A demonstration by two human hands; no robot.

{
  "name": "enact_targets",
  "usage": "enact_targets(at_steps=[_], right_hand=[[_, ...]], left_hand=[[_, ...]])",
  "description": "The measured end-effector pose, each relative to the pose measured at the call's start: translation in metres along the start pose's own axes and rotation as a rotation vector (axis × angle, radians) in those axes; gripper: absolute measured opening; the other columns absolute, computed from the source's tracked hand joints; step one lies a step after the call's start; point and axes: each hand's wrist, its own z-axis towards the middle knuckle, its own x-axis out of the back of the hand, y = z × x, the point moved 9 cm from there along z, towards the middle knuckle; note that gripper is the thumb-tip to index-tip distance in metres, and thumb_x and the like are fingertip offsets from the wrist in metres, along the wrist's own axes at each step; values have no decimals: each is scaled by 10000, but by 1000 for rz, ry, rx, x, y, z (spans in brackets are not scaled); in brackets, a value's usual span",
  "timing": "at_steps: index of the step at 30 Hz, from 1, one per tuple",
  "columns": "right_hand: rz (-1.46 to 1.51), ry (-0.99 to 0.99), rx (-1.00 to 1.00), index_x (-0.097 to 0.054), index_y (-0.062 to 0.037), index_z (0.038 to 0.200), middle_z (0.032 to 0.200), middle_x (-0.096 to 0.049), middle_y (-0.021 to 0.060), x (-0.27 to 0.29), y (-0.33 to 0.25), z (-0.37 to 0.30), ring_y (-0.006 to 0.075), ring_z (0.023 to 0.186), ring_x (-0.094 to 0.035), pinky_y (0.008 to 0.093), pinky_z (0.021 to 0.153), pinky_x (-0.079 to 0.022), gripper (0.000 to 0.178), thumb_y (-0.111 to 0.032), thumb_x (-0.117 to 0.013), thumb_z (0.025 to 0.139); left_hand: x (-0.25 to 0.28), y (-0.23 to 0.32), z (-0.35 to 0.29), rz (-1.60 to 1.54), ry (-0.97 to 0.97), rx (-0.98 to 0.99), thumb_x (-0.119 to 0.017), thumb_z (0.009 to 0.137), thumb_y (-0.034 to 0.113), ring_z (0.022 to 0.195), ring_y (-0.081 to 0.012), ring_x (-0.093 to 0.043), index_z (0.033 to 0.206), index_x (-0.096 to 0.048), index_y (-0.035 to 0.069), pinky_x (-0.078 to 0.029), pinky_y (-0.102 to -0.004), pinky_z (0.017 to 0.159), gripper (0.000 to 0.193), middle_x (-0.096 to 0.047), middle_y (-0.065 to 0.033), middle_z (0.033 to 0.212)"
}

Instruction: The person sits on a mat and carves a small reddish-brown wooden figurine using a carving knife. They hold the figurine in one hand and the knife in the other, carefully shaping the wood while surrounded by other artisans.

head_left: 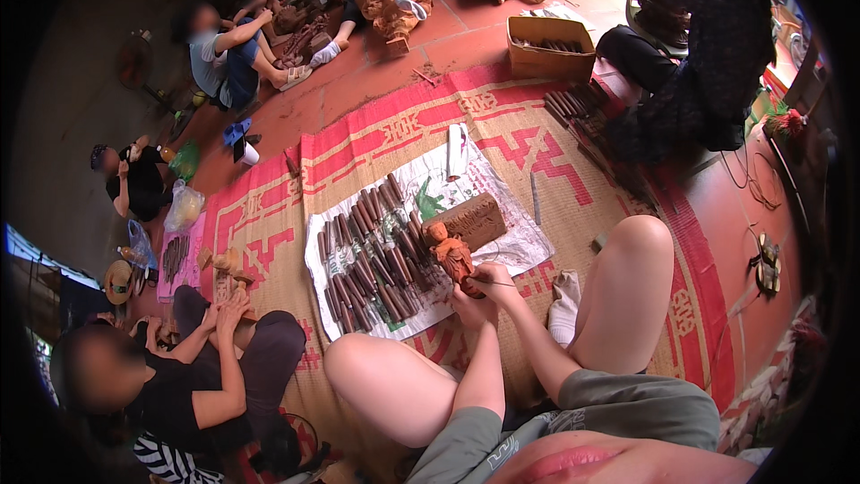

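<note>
In my left hand (474, 307) is the base of a reddish-brown carved wooden figurine (451, 255), which stands tilted in front of me. My right hand (492, 279) is closed beside the figurine's lower part on a thin, stick-like tool (507, 284); its tip is too small to make out. Just beyond the figurine lies a brown carved wooden block (477, 221). To the left, several dark-handled carving tools (374, 255) lie in rows on a white printed sheet (528, 249).
A white roll-like object (457, 154) lies on the sheet's far edge. Beneath is a red and tan woven mat (573, 175). Farther back stands a cardboard box (548, 70) of dark sticks. A person (202, 367) sits close at left, another (694, 63) at far right.
</note>
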Motion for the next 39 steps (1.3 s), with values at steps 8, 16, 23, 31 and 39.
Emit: enact_targets(at_steps=[8,16,23,31,39], right_hand=[[-21,-25,-62,-669,3,767,692,-608,104,-6,7,-2,178,618,-600,301,595,-485,185,-156,-746,713],[-45,38,-39,-635,10,732,728,-581,143,-3,4,-9,279,675,-595,356,648,-488,193,-165,-674,660],[-66,87,33,-631,5,705,702,-568,131,3,-5,-5,283,667,-591,351,644,-486,180,-160,-687,659],[79,-148,-180,-642,14,718,656,-617,125,-5,3,2,203,599,-604,309,573,-484,125,-83,-705,669],[44,-141,-166,-651,24,742,645,-629,122,-13,16,0,166,584,-603,300,570,-492,141,-84,-707,671]], left_hand=[[6,8,3,14,-65,42,-610,757,437,1088,-372,-517,1232,-441,63,-478,-474,817,628,-481,-181,1196],[3,2,5,-32,3,52,-608,755,401,1094,-363,-516,1214,-468,64,-475,-457,833,586,-520,-166,1158],[3,3,5,-20,21,28,-626,738,379,1085,-360,-517,1193,-472,64,-468,-456,841,575,-522,-161,1163],[13,12,2,-19,12,7,-654,712,376,1086,-370,-511,1199,-457,62,-463,-470,834,612,-508,-166,1163],[7,6,4,0,-4,42,-653,718,391,1075,-369,-517,1201,-455,59,-465,-469,826,619,-504,-166,1160]])
